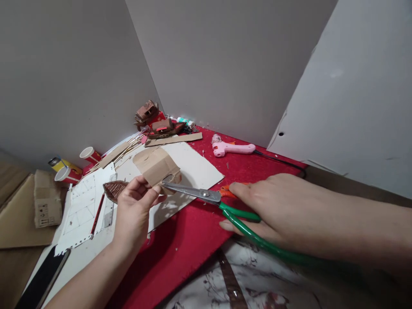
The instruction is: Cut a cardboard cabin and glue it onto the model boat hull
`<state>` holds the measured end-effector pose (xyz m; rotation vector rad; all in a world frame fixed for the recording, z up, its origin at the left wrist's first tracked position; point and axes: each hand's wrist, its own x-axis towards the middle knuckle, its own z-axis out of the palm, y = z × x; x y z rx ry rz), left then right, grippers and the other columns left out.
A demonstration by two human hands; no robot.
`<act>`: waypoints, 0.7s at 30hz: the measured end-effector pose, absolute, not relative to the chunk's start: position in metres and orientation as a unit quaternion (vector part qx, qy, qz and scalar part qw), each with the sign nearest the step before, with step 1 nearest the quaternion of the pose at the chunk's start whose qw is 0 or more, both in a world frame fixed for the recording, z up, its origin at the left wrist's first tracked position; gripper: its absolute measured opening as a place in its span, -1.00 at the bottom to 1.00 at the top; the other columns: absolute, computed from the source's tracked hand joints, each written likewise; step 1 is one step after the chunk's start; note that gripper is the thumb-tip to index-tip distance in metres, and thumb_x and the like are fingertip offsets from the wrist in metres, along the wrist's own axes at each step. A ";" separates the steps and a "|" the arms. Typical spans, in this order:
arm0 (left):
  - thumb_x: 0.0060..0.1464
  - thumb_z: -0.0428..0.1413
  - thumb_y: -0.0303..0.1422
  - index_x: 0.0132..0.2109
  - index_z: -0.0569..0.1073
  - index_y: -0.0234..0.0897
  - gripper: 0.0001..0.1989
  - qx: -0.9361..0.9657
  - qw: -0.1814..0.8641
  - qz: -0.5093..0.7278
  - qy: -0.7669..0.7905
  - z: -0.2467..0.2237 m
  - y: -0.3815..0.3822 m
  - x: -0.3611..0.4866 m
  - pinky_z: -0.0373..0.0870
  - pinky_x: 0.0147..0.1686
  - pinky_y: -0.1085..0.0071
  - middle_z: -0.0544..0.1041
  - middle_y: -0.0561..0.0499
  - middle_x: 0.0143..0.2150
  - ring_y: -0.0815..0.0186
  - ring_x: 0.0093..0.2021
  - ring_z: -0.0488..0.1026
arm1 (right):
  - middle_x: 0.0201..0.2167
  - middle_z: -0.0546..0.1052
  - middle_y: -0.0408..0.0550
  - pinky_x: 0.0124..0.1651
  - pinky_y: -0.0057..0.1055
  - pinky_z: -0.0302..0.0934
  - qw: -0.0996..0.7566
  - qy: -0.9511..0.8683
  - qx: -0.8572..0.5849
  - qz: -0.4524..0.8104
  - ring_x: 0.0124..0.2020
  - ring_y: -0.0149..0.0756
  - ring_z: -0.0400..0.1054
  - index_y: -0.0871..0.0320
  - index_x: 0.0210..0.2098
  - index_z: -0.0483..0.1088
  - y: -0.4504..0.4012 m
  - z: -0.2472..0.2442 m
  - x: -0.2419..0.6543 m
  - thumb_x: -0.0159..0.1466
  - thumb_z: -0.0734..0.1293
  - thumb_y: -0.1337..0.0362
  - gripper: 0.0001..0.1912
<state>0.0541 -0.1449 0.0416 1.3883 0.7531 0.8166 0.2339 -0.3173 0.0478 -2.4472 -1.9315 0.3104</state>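
Note:
A piece of brown cardboard (157, 165) with a rounded end and a hole near its right side is pinched between the thumb and fingers of my left hand (138, 201). My right hand (267, 206) is closed on scissors (210, 195) with green and orange handles. The blades point left, and their tips touch the cardboard close to my left thumb. Behind my left fingers a small brown model boat hull (112, 191) lies partly hidden. A white board (199, 165) lies under the cardboard.
On the red cloth (180, 240) lies a pink glue gun (233, 148) with a black cord. Model boats (162, 126), thin sticks (131, 146) and cardboard strips are at the back. Paper cups (90, 154), a drawing sheet (80, 204), a red pencil (97, 216) and a cardboard box (47, 199) stand or lie left.

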 end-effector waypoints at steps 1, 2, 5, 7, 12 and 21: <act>-0.12 0.40 -0.37 -0.20 0.55 -0.30 -0.70 0.608 0.628 0.359 0.328 0.041 -0.145 0.054 0.52 -0.30 0.43 0.63 0.03 -0.28 0.32 -0.32 0.57 | -0.57 0.53 0.06 -0.54 -0.33 -0.20 0.003 -0.615 -0.782 0.096 -0.55 0.02 0.44 0.08 -0.40 0.30 -0.317 0.048 0.234 0.29 0.15 -0.18 -0.54; -0.11 0.40 -0.37 -0.19 0.55 -0.30 -0.69 0.609 0.624 0.362 0.329 0.041 -0.145 0.054 0.51 -0.29 0.43 0.63 0.02 -0.28 0.32 -0.32 0.58 | -0.57 0.53 0.06 -0.54 -0.33 -0.21 0.004 -0.614 -0.784 0.093 -0.54 0.03 0.44 0.08 -0.40 0.30 -0.316 0.048 0.234 0.28 0.16 -0.19 -0.54; -0.09 0.39 -0.36 -0.17 0.54 -0.31 -0.68 0.614 0.618 0.363 0.331 0.040 -0.146 0.054 0.50 -0.29 0.43 0.63 0.00 -0.27 0.31 -0.32 0.59 | -0.58 0.52 0.07 -0.53 -0.33 -0.21 0.015 -0.613 -0.784 0.096 -0.54 0.05 0.45 0.08 -0.40 0.31 -0.316 0.048 0.235 0.27 0.17 -0.19 -0.54; -0.09 0.39 -0.35 -0.16 0.54 -0.31 -0.67 0.613 0.622 0.359 0.328 0.040 -0.146 0.055 0.49 -0.28 0.43 0.64 -0.02 -0.25 0.30 -0.31 0.59 | -0.57 0.52 0.08 -0.53 -0.33 -0.19 0.026 -0.613 -0.783 0.102 -0.54 0.05 0.45 0.08 -0.39 0.32 -0.317 0.047 0.236 0.27 0.17 -0.19 -0.54; -0.12 0.40 -0.39 -0.21 0.54 -0.29 -0.71 0.592 0.650 0.355 0.317 0.039 -0.145 0.055 0.52 -0.32 0.45 0.62 0.03 -0.28 0.34 -0.32 0.56 | -0.56 0.53 0.08 -0.51 -0.33 -0.15 0.048 -0.618 -0.776 0.112 -0.53 0.04 0.44 0.10 -0.35 0.35 -0.318 0.042 0.239 0.27 0.18 -0.20 -0.52; -0.18 0.41 -0.49 -0.26 0.54 -0.29 -0.71 0.558 0.704 0.308 0.315 0.039 -0.141 0.054 0.55 -0.39 0.48 0.59 0.09 -0.36 0.41 -0.39 0.49 | -0.56 0.51 0.01 -0.50 -0.34 -0.08 0.043 -0.633 -0.758 0.149 -0.56 -0.12 0.39 0.08 -0.41 0.36 -0.324 0.047 0.248 0.28 0.18 -0.18 -0.53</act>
